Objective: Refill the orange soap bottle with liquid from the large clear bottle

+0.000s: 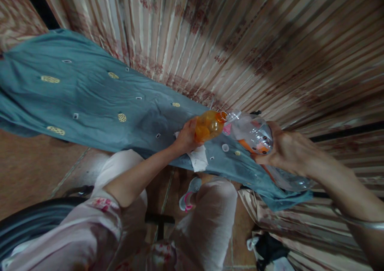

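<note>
My left hand (186, 137) is wrapped round a small bottle of orange liquid (209, 126), tipped so that its neck points right. Against that neck, or very near it, is the mouth of a large clear plastic bottle (250, 131) with an orange label. Fingers of my right hand (279, 147) close round the large bottle, which lies tilted with its mouth to the left. Whether liquid passes between the two mouths I cannot tell. A crumpled white tissue (198, 159) hangs at the cloth's edge below my left hand. A small round white cap (225, 147) rests on the cloth.
A long narrow surface under a teal patterned cloth (90, 95) runs across in front of my knees. Behind it hangs a pleated curtain (168, 35). A black chair part (33, 219) stands at lower left, and a dark bundle (268, 249) lies on the floor at lower right.
</note>
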The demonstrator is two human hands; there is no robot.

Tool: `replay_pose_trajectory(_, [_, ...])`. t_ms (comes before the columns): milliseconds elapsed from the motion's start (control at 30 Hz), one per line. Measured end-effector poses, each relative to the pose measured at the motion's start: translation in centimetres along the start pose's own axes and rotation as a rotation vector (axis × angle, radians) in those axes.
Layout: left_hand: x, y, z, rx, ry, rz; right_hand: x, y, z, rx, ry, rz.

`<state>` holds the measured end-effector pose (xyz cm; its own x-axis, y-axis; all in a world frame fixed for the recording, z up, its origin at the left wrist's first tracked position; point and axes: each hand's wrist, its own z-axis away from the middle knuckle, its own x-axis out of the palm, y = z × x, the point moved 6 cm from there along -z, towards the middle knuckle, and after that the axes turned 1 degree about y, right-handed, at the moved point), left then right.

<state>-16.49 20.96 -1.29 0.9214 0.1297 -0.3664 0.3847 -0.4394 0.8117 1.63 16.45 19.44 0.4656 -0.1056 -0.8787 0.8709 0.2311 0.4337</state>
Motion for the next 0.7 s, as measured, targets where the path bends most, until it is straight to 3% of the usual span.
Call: replay_pose_trajectory(700, [0.19, -0.23, -0.08, 0.017, -0.001, -0.017, -0.06, 0.03, 0.05, 0.004, -0.023, -0.038])
